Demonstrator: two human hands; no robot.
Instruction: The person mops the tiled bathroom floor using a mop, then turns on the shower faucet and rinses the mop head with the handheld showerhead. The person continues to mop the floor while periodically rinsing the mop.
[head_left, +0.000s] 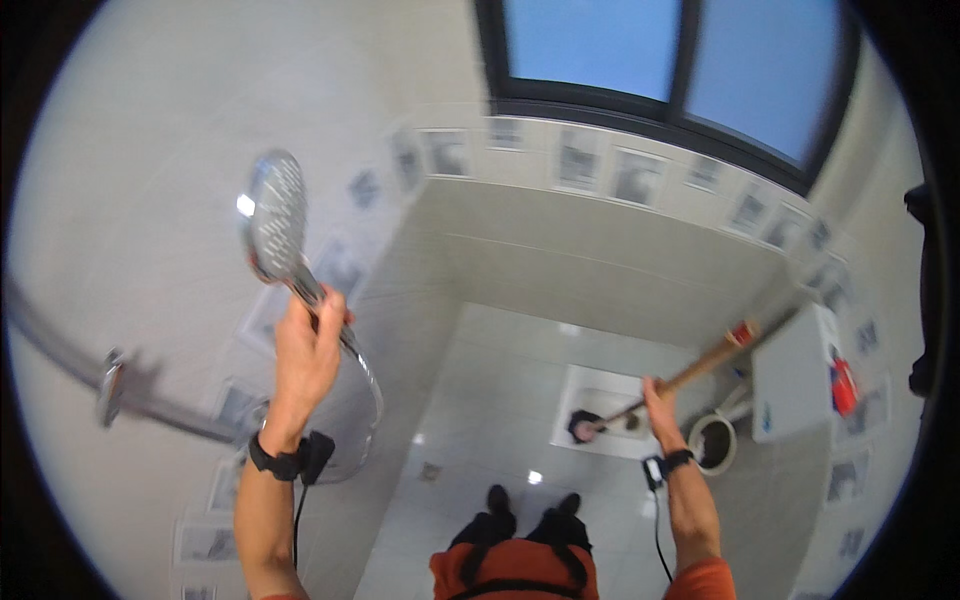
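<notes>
My left hand (309, 347) is closed around the handle of a chrome handheld shower head (279, 217), raised near the left wall, its nozzle face turned to the right. A metal shower hose (377, 405) hangs from it in a loop. My right hand (660, 412) grips a long wooden handle (701, 366) that slants down to the left. At its lower end a dark and pinkish head (583, 426), too blurred to name surely, rests at the left part of a white squat toilet (570, 390) set in the floor.
A wall rail (180, 414) with a chrome holder (111, 386) runs along the left. A white bucket (712, 444) stands right of the toilet, below a white cistern (795, 375) with a red object (844, 386) beside it. A floor drain (430, 471) lies left of my feet.
</notes>
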